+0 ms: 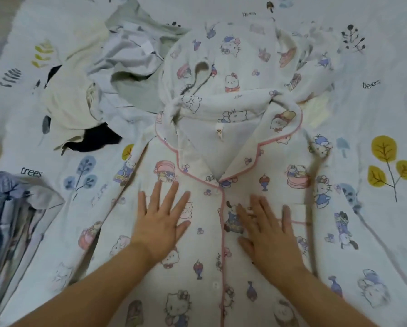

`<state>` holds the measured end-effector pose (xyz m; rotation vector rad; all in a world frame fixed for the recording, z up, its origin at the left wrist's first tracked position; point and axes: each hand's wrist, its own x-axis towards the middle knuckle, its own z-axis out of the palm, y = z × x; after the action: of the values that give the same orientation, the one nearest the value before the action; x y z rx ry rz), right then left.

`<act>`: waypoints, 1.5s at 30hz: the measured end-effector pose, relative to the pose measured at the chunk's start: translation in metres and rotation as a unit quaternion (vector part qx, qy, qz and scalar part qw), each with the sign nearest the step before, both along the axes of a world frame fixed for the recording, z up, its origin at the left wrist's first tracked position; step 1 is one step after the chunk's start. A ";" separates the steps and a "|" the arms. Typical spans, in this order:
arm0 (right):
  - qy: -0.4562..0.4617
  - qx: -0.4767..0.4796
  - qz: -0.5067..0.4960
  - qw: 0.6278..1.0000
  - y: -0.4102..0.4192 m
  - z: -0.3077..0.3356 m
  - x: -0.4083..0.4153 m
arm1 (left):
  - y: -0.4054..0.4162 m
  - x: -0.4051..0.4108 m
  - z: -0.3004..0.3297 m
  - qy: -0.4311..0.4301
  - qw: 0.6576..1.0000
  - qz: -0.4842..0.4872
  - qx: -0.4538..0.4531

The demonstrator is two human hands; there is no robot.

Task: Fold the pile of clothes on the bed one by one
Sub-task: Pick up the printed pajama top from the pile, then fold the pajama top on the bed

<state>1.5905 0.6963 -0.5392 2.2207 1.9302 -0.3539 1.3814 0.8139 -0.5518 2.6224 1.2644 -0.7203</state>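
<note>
While both palms lie flat on it, the pajama shirt (204, 244) stretches front side up through the centre and lower middle of the frame, its pink-piped collar pointing toward the top. The left hand (161, 223) presses the cloth just left of the pink button placket, its fingers (168, 197) straight and spread wide, holding nothing. The right hand (268, 232) presses just right of the placket, over the chest pocket, fingers likewise straight and fanned. Above the collar a matching cartoon-print garment (240, 74) lies bunched, touching the shirt's neckline. In the upper left of the frame sits the pile of clothes (108, 79): pale grey, cream, light green and black pieces crumpled together. At the lower left edge lies a stack of folded blue-grey fabric (11, 220). Everything lies on the bed (374, 114), covered by a white sheet printed with trees and leaves.
</note>
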 end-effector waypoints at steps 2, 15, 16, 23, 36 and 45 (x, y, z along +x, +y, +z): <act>0.010 -0.064 -0.016 0.998 -0.007 0.000 0.008 | 0.001 -0.004 -0.009 0.023 0.999 0.027 -0.033; 0.118 -0.019 -0.074 0.990 0.007 0.035 -0.074 | 0.006 -0.054 0.061 -0.240 0.913 0.282 0.172; 0.135 -0.023 -0.067 0.988 0.005 0.036 -0.083 | 0.009 -0.067 0.059 -0.197 0.913 0.323 0.153; 0.199 0.019 -0.050 0.979 -0.005 0.043 -0.125 | 0.029 -0.144 0.075 -0.197 0.896 0.386 0.094; 0.790 0.005 -0.161 0.592 0.008 0.141 -0.218 | 0.002 -0.062 0.219 -0.435 0.712 0.480 -0.271; 0.794 0.033 -0.314 0.519 -0.015 0.154 -0.124 | -0.002 -0.045 0.221 -0.517 0.700 0.382 -0.312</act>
<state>1.4662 0.6818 -0.3847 2.5145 0.8888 -3.3230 1.3368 0.8117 -0.3311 1.2633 1.1811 0.4102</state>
